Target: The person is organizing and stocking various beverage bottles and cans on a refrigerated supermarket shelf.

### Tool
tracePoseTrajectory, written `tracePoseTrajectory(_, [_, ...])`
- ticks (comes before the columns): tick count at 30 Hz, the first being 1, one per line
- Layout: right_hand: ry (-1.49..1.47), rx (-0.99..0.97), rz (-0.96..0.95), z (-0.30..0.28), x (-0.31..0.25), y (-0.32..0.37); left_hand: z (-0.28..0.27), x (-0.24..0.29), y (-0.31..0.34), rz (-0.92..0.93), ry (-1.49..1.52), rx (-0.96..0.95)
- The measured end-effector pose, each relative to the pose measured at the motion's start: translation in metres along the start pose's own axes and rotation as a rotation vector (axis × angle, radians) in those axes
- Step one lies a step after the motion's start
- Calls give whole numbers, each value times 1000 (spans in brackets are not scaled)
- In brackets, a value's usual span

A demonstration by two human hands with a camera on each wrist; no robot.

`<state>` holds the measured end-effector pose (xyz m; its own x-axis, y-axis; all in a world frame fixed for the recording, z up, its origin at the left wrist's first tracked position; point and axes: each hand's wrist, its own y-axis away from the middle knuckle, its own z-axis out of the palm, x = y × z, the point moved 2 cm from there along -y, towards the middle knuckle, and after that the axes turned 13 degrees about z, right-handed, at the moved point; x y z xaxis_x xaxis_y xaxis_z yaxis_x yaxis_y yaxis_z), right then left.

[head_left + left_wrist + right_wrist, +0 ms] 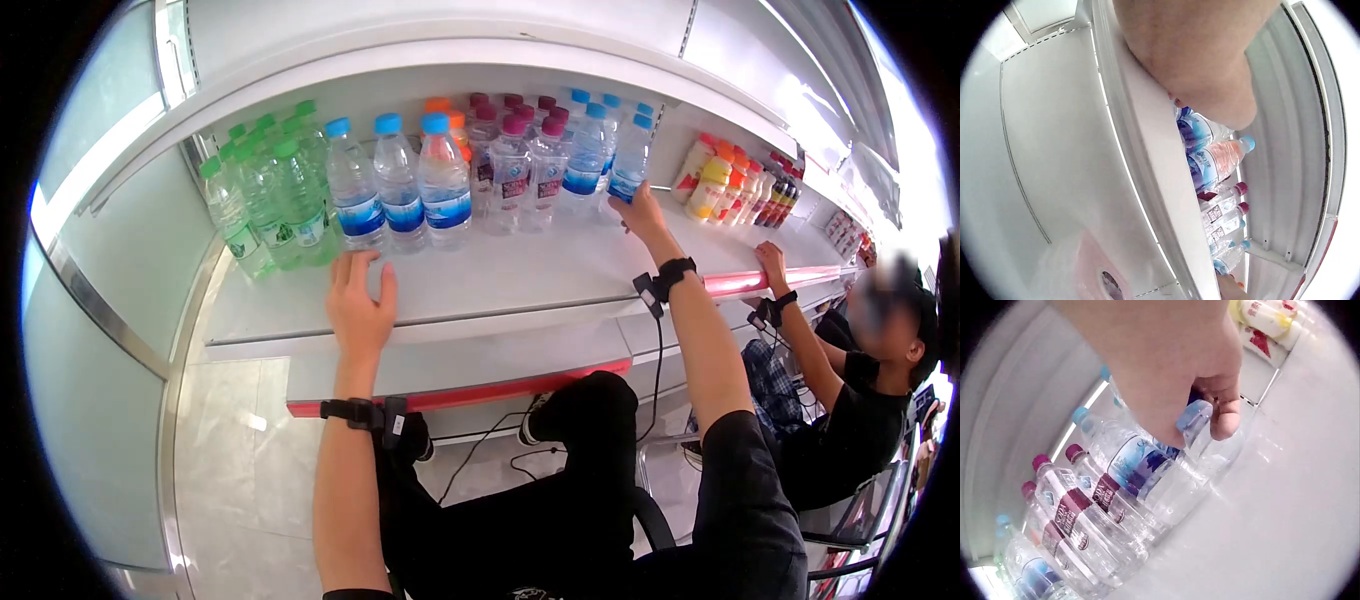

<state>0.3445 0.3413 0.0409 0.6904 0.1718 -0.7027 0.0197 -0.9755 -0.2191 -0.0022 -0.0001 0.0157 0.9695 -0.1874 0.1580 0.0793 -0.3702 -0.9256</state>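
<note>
My right hand (645, 222) grips a clear water bottle (632, 155) with a blue cap and blue label, the rightmost of its group on the shelf. In the right wrist view, thumb and fingers are round its label, with the clear base (1216, 453) showing below. A matching water bottle (1147, 469) stands beside it, then soda water bottles (1072, 515) with maroon caps. My left hand (360, 300) holds nothing, its fingers extended at the shelf front, right before a row of blue-capped water bottles (404, 190).
Green bottles (290, 195) crowd the shelf's left end. Orange-capped bottles (455, 125) stand behind the middle row. Yellow and red drink bottles (712, 185) are farther right. An upper shelf (520, 55) overhangs everything. Another person's hand (772, 262) rests at the shelf edge on the right.
</note>
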Motion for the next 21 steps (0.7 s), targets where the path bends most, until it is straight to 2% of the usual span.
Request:
tracePoseTrajectory(2, [-82,-82,-86,13,-12,-5,1,-1,1,15,18,4])
tracePoseTrajectory(3, [-34,-37,-103,21,-15,-13,2,-2,0,15,16,1])
tracePoseTrajectory(5, [-41,-57,-101,30,-12,-20,-1,-1,2,71,57,46])
tracePoseTrajectory(9, [-59,-104,-107,27,8,-26,-2,-1,1,54,75,33])
tracePoseTrajectory(12, [-123,-83,-123,27,6,5,-1,-2,2,23,83,25])
tracePoseTrajectory(14, [105,354,-271,27,8,23,-2,-3,3,66,76,81])
tracePoseTrajectory(17, [10,224,-363,22,-49,105,-5,0,0,37,93,75])
tracePoseTrajectory(19, [-101,65,-514,39,-91,148,-4,-1,0,42,82,88])
tracePoseTrajectory(21, [-172,28,-576,56,-138,178,-5,0,2,55,80,92])
